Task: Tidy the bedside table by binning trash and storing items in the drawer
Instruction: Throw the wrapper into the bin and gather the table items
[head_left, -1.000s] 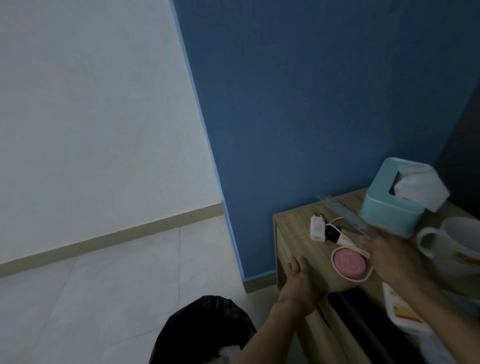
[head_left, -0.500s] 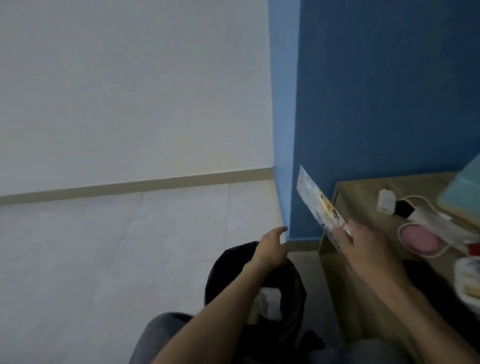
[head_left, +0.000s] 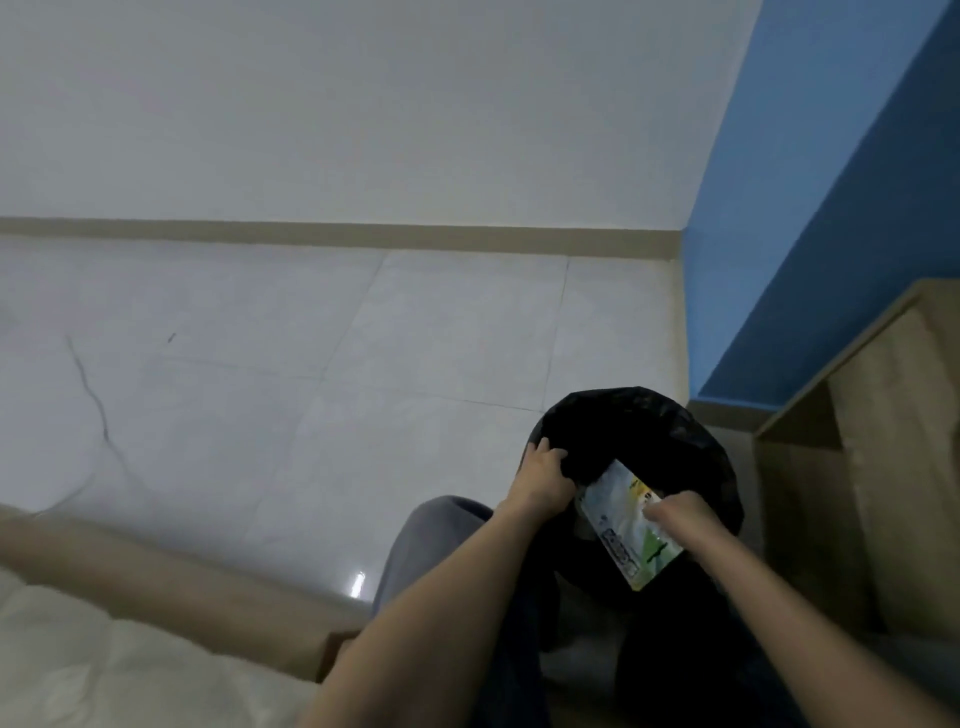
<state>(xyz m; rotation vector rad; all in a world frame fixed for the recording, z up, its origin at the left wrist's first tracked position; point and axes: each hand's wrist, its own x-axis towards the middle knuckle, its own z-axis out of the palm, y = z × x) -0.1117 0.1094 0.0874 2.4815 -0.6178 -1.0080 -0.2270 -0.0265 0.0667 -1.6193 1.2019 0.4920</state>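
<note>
A bin lined with a black bag (head_left: 654, 415) stands on the floor left of the wooden bedside table (head_left: 893, 467). My left hand (head_left: 543, 475) grips the bag's near left rim. My right hand (head_left: 675, 517) pinches a flat white, green and yellow printed wrapper (head_left: 621, 525) and holds it over the bin's mouth, its lower end pointing towards me. The table's top and the things on it are out of view.
Pale tiled floor (head_left: 311, 389) stretches to the left up to a white wall with a beige skirting. A blue wall (head_left: 810, 234) rises behind the table. My grey-trousered knee (head_left: 431, 540) is beside the bin, and a cream bed edge (head_left: 104, 623) lies at lower left.
The view has swung left and down, away from the tabletop. My right hand carried the wrapper from the table edge to over the bin. My left hand went from above the bin onto its rim.
</note>
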